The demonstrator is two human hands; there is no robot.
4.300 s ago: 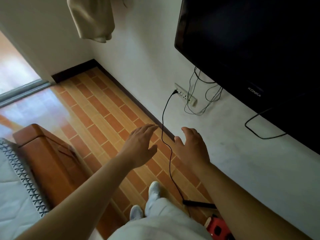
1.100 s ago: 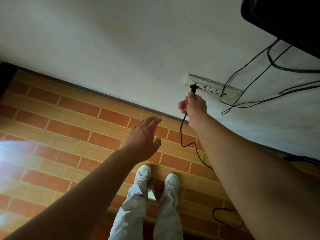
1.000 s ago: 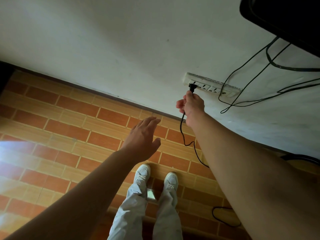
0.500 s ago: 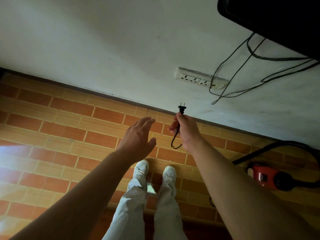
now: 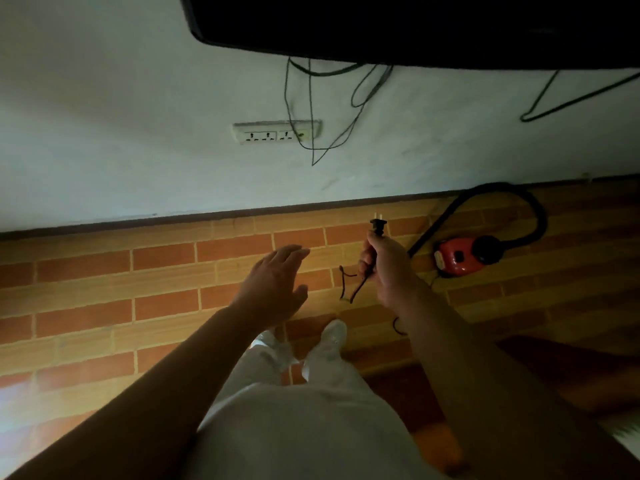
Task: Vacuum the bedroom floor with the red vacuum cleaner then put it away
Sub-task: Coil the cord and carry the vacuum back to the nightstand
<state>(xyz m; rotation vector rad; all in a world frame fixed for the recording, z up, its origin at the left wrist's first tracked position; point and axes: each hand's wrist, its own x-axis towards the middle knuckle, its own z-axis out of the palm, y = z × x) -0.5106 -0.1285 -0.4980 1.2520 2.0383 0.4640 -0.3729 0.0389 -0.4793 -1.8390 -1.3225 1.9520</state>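
The person's right grip (image 5: pixel 384 268) is curled tight round a thin black cord (image 5: pixel 349 289), just under its plug (image 5: pixel 378 226). The plug sticks up out of the top of the grip with its metal pins pointing toward the wall, and it is not in anything. A loop of the cord hangs down just left of this grip. The left grip (image 5: pixel 273 285) is a bit further left, flat and spread, fingers straight, with nothing in it, over the brick-pattern floor (image 5: pixel 104 271). The red vacuum cleaner (image 5: pixel 457 256) sits on the floor near the right side of the right grip, close to the wall, and its black hose (image 5: pixel 533 216) curls up and over it. High on the white wall, above and left of the right grip, is a white socket strip (image 5: pixel 277 132). Thin wires hang by it from a dark TV (image 5: pixel 415 22). Below both grips are white shoes (image 5: pixel 334 332).
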